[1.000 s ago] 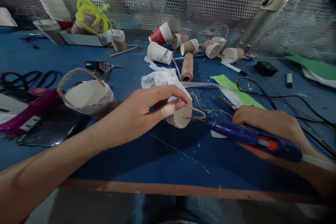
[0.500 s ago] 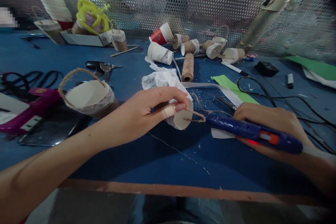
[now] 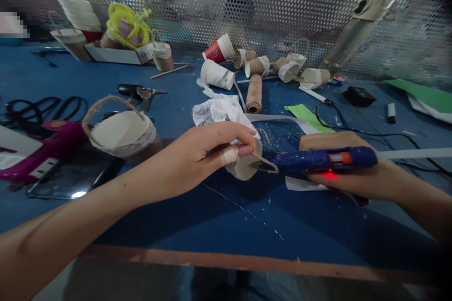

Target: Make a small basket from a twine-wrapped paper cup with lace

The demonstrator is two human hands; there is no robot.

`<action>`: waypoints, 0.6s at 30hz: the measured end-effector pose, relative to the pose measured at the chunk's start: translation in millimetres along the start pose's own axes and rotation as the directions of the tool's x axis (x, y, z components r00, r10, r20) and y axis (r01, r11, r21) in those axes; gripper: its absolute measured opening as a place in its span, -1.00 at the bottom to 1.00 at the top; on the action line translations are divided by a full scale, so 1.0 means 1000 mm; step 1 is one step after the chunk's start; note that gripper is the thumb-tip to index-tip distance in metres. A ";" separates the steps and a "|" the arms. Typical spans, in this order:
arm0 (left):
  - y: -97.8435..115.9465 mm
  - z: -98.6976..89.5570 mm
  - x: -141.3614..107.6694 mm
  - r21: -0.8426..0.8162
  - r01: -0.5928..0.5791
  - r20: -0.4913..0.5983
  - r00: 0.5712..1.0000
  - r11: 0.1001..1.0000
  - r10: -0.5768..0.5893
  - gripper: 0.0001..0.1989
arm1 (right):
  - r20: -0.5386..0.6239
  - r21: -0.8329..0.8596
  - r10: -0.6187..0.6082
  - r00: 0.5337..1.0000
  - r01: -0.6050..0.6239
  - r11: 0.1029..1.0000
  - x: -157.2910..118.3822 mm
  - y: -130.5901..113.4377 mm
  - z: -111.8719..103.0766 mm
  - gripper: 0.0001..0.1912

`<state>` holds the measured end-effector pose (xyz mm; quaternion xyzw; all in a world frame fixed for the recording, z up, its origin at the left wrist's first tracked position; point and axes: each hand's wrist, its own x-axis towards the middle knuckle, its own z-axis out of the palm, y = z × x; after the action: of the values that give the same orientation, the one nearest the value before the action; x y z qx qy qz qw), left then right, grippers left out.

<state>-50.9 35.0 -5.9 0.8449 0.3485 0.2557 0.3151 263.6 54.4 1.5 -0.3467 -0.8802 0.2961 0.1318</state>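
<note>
My left hand [image 3: 208, 153], a bandage around one finger, is closed on a small paper cup [image 3: 243, 165] tipped on its side, its mouth turned to the right. A twine handle [image 3: 266, 164] loops out from the cup's rim. My right hand [image 3: 353, 169] is wrapped round a blue glue gun [image 3: 307, 159] with a red light glowing below its body. A white glue stick [image 3: 413, 153] sticks out of its back end. The gun's nozzle reaches to the cup's mouth, by the twine; whether it touches is hard to see. White lace [image 3: 222, 109] lies behind the cup.
At left stand a twine-handled cup [image 3: 122, 134] and a magenta glue gun [image 3: 42, 150] beside a dark phone-like slab [image 3: 70, 178]. Behind are a twine spool [image 3: 254, 94], white cups [image 3: 217, 74], keys [image 3: 144, 94] and several twine-wrapped cups [image 3: 257, 66]. Black cable [image 3: 381, 135] runs at right.
My right hand has brought the blue glue gun leftward, its nozzle now at the cup's mouth instead of outside the twine loop. My left hand keeps its hold on the cup.
</note>
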 end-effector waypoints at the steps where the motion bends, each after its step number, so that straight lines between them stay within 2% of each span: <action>1: 0.000 0.000 0.000 -0.003 -0.003 0.004 1.000 1.000 0.003 -0.85 | 0.005 -0.005 -0.009 1.000 0.009 1.000 0.002 0.000 -0.001 -0.75; 7: -0.001 0.002 -0.001 -0.016 -0.025 0.015 1.000 1.000 0.025 -0.86 | 0.042 -0.036 -0.064 0.997 0.066 0.997 0.007 0.002 -0.002 -0.66; 18: -0.002 0.003 -0.001 0.001 -0.084 0.007 0.996 0.996 0.084 -0.87 | 0.026 -0.040 -0.052 0.998 0.053 0.998 0.007 0.005 0.000 -0.63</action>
<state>-50.5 34.4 -9.7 0.8599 0.3115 0.2658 0.3047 261.5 61.9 -1.9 -0.3223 -0.8965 0.2787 0.1214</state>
